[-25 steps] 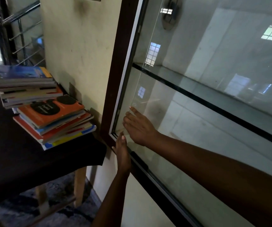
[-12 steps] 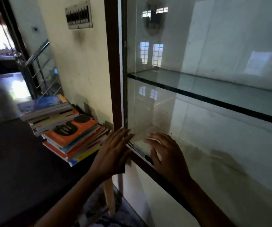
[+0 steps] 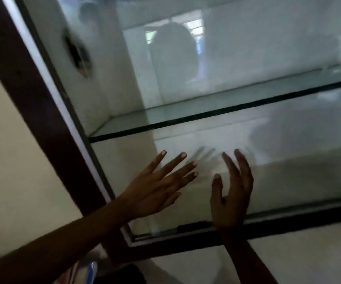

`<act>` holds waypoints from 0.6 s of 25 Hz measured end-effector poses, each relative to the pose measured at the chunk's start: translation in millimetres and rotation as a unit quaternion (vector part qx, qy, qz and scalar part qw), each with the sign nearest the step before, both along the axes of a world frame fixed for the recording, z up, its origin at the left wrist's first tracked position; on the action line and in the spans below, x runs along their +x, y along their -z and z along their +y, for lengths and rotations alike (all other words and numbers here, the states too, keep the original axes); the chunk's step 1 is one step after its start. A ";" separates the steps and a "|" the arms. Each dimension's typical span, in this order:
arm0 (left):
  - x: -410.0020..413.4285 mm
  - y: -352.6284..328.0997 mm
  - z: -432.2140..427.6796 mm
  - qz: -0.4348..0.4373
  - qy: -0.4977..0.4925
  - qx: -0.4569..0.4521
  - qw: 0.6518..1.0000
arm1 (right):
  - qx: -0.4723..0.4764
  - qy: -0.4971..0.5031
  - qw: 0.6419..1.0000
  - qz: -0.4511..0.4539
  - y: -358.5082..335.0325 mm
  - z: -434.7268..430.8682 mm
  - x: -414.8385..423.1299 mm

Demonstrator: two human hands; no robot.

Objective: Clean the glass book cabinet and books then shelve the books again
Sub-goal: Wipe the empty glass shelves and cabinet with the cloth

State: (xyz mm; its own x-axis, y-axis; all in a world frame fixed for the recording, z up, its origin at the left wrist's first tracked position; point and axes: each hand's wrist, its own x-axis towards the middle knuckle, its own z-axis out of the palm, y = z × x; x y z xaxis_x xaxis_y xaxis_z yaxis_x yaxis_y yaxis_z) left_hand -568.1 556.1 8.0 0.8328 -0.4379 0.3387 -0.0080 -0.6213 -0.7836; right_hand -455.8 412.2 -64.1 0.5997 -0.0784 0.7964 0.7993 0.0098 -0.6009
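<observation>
Glass cabinet [image 3: 268,48]: fills your view, tilted; its lower pane [image 3: 288,171] faces both your hands.
Left hand [image 3: 157,187]: fingers straight and spread, holding nothing, just right of the dark frame [image 3: 32,89].
Right hand [image 3: 232,193]: upright, fingers loosely bent, empty, wrist crossing the bottom rail [image 3: 288,224].
Glass shelf [image 3: 206,114]: dark edge runs above your fingertips.

A plain cream wall [image 3: 17,160] fills the left side and continues, a little paler, along the bottom right. The light is dim and soft, without hard shadows. A bright window [image 3: 194,25] appears only as a blurred reflection in the cabinet glass [image 3: 247,58]. At the bottom edge there is a dark patch [image 3: 124,275], too blurred to name.
</observation>
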 end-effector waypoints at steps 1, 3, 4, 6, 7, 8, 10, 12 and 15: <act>8.2 -0.5 1.6 0.003 0.013 0.009 1.000 | 0.041 0.044 0.996 0.069 -0.9 3.9 2.9; 17.8 -0.8 3.9 0.007 0.038 0.022 0.999 | 0.110 0.123 0.966 0.199 -1.9 16.1 8.8; 21.6 -1.1 5.7 0.008 0.047 0.023 0.999 | 0.135 0.153 0.950 0.238 -2.8 23.1 11.3; 27.3 0.1 8.0 -0.004 0.063 0.027 0.998 | 0.157 0.202 0.925 0.279 -5.3 38.0 19.3; 30.0 1.8 8.7 -0.011 0.072 0.030 0.997 | 0.161 0.223 0.917 0.290 -6.9 43.6 23.6; 32.1 3.3 9.0 -0.019 0.078 0.039 0.996 | 0.160 0.238 0.912 0.293 -6.9 47.3 26.8; 35.7 5.3 10.6 -0.038 0.092 0.042 0.994 | 0.148 0.258 0.911 0.287 -4.6 51.2 30.2; 40.5 5.1 11.5 -0.041 0.111 0.031 0.992 | 0.159 0.259 0.909 0.286 -1.4 51.5 32.3; 40.2 10.9 8.7 -0.043 0.108 0.016 0.993 | 0.163 0.235 0.918 0.273 2.4 45.4 29.8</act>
